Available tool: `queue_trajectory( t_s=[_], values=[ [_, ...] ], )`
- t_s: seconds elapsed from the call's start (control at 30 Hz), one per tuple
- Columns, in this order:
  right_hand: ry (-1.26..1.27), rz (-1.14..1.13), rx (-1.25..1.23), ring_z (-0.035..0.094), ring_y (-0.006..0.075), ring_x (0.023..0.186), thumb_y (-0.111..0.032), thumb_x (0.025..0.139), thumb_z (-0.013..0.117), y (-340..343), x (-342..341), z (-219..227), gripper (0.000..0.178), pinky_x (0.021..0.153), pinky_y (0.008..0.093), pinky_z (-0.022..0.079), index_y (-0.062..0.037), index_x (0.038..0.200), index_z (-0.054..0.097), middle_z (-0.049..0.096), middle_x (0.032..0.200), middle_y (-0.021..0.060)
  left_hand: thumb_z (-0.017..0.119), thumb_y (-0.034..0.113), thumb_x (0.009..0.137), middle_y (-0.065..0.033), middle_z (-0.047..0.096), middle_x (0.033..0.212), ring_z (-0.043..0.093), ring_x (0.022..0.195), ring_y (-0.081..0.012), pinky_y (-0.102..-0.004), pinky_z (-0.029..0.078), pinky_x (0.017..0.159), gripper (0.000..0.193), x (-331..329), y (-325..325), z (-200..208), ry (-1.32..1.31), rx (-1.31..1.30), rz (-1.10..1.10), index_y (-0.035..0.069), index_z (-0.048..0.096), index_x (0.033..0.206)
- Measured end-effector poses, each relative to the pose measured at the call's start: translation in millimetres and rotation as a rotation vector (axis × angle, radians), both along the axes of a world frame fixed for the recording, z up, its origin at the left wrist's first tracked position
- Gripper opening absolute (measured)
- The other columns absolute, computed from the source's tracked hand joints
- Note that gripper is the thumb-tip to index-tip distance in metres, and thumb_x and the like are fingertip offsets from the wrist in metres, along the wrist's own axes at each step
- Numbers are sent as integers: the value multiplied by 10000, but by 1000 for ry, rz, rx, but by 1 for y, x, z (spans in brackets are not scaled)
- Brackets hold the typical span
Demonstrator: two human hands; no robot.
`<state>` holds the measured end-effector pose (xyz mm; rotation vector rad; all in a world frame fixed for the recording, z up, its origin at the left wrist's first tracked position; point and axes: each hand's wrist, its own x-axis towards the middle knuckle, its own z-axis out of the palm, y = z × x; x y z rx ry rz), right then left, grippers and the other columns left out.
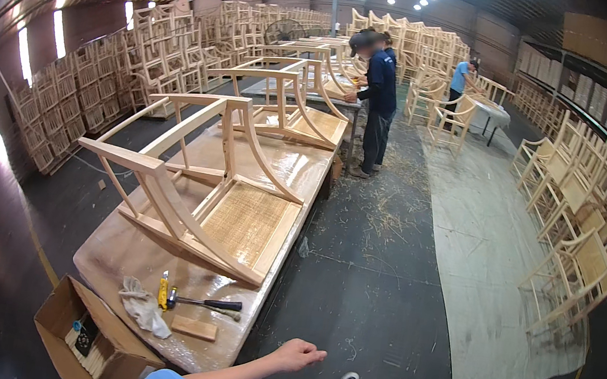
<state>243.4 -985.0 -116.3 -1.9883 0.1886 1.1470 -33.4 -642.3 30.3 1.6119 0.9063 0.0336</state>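
Note:
My left hand (299,356) reaches across in front of my blue shirt, off the near right edge of the work table (239,327). Its fingers are loosely curled, and I see nothing in them. My right hand is out of view. On the plastic-covered table, a pale wooden chair frame (175,207) with a woven cane panel (246,216) lies tipped over. Closest to my hand are a black-handled hammer (208,303) and a small wood block (194,328). Beside them lie a yellow utility knife (163,291) and a crumpled white cloth (144,308).
A cardboard box (65,311) stands by the table's near left corner. More chair frames (305,122) lie farther along. A co-worker in dark clothes (380,100) stands at the far right side. Finished-looking chairs (577,264) line the right, beside a pale floor sheet (479,251).

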Motion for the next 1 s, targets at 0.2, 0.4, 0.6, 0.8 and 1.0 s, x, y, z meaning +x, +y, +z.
queue_trajectory(
  t_s=[0.2,0.4,0.6,0.8,1.0],
  values=[
    [51,98,-69,653,239,757,-279,1007,618,96,131,-13,273,701,443,549,-128,1213,717,704,947,84,651,312,1063,-34,751,936,666,811,-117,-283,544,759,293,37,42,-29,-134,-105,454,45,769,1077],
    [-6,215,-90,652,240,787,-290,1005,607,208,290,-20,291,746,460,552,-138,1223,725,703,961,79,624,175,1048,-43,762,1000,689,848,-124,-296,566,797,210,50,100,-29,-218,-42,806,35,724,1168],
    [-163,575,75,583,201,671,-184,1043,568,472,305,-11,123,533,406,480,-89,1060,643,568,791,24,568,170,1103,-62,746,976,670,834,-130,-290,548,743,190,-52,125,-42,-234,101,1594,48,663,1213],
    [36,899,219,710,207,711,-322,1086,601,701,144,-4,278,550,338,514,-73,1185,678,737,951,81,627,219,1088,-101,753,1161,717,992,-189,-304,564,853,361,-126,208,-27,-130,301,1749,69,579,1413],
    [-227,1393,826,642,100,868,-332,1121,543,909,-11,30,375,736,252,495,-17,1217,725,721,1007,53,730,243,997,-211,723,1275,707,1189,-321,-443,546,1026,469,-122,298,-31,248,240,1741,-8,577,1361]
  ],
)
